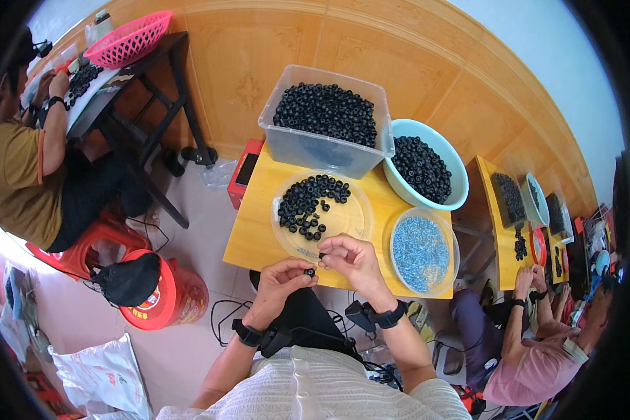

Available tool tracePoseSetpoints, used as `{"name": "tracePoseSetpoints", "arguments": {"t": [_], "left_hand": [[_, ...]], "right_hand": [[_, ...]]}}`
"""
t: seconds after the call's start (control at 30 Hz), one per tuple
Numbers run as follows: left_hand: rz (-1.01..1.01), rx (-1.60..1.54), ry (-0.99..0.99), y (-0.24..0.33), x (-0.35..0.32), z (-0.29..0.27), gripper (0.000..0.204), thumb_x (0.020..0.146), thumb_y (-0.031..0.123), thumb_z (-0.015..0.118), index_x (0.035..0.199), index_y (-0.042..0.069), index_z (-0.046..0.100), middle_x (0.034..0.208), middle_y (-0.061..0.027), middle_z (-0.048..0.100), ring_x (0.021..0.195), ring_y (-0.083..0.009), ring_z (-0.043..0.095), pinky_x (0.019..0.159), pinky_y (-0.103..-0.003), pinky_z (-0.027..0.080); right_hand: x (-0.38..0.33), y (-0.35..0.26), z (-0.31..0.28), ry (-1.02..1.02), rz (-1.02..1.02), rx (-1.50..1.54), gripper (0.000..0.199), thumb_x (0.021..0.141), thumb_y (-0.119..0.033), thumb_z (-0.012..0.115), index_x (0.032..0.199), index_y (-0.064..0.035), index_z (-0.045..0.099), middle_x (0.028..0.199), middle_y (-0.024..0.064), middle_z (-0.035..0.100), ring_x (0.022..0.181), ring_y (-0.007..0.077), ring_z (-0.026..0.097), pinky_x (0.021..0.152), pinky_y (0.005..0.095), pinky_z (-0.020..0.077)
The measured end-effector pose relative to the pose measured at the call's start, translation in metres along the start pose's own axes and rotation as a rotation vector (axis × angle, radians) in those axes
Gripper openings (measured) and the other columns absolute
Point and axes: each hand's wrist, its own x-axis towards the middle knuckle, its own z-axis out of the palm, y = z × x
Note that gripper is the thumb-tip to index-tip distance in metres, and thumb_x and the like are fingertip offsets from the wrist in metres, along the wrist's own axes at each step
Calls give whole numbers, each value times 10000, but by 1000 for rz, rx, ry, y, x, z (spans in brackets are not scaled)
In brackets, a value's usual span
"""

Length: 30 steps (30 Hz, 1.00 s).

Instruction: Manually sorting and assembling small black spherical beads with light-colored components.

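Near the front edge of the yellow table, my left hand [281, 288] is closed, pinching a small black ring-shaped part [309, 272] between thumb and fingertips. My right hand [353, 264] is close beside it, its fingertips closed on a small dark piece [321, 256] that looks like another black part; the fingers partly hide it. Just beyond both hands lies a shallow clear round tray [353, 227], with many loose black ring-shaped parts [304, 203] spread over its far and left side.
Behind the tray stands a clear plastic bin [329, 155] heaped with black parts. To its right is a pale blue basin [397, 183] of similar parts, and nearer, a round tub [453, 245] of tiny blue pieces. Co-workers sit left [21, 175] and right [539, 367]; a red bucket [189, 297] stands left.
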Motion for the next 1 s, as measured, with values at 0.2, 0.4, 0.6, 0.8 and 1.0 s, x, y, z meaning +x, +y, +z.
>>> {"name": "tracePoseSetpoints", "arguments": {"t": [0.2, 0.4, 0.6, 0.8, 1.0], "left_hand": [[9, -12, 27, 2, -1, 2, 202, 810, -35, 588, 1011, -18, 572, 936, -73, 624, 842, -143, 622, 787, -262, 505], [42, 19, 32, 0, -1, -1, 193, 801, -38, 598, 990, -16, 565, 924, -73, 626, 847, -135, 615, 791, -257, 500], [83, 65, 22, -7, 1, -2, 198, 794, -54, 600, 986, -17, 568, 917, -71, 628, 851, -126, 612, 791, -242, 492], [93, 115, 41, -10, 1, -2, 185, 794, -49, 605, 972, -15, 571, 913, -73, 632, 849, -124, 613, 784, -244, 493], [34, -16, 52, -5, 1, -3, 184, 780, -66, 605, 949, 0, 575, 939, -79, 632, 852, -150, 622, 796, -280, 514]], "right_hand": [[-10, -8, 12, 41, -181, -453, 232, 741, 91, 607, 960, 15, 599, 856, 58, 635, 768, 106, 612, 687, 213, 477], [-13, -8, 20, 38, -217, -556, 210, 735, 89, 603, 932, 16, 614, 835, 79, 650, 745, 113, 626, 649, 229, 495], [-13, -7, 22, 3, -345, -777, 200, 737, 60, 602, 931, 13, 609, 807, 111, 645, 733, 192, 647, 651, 276, 514], [-14, -9, 20, 13, -376, -822, 178, 732, 56, 611, 906, 17, 613, 796, 118, 641, 733, 206, 651, 653, 275, 513], [-16, -20, 18, 124, -324, -691, 179, 729, 78, 613, 899, 21, 616, 795, 113, 642, 729, 179, 648, 639, 263, 507]]}}
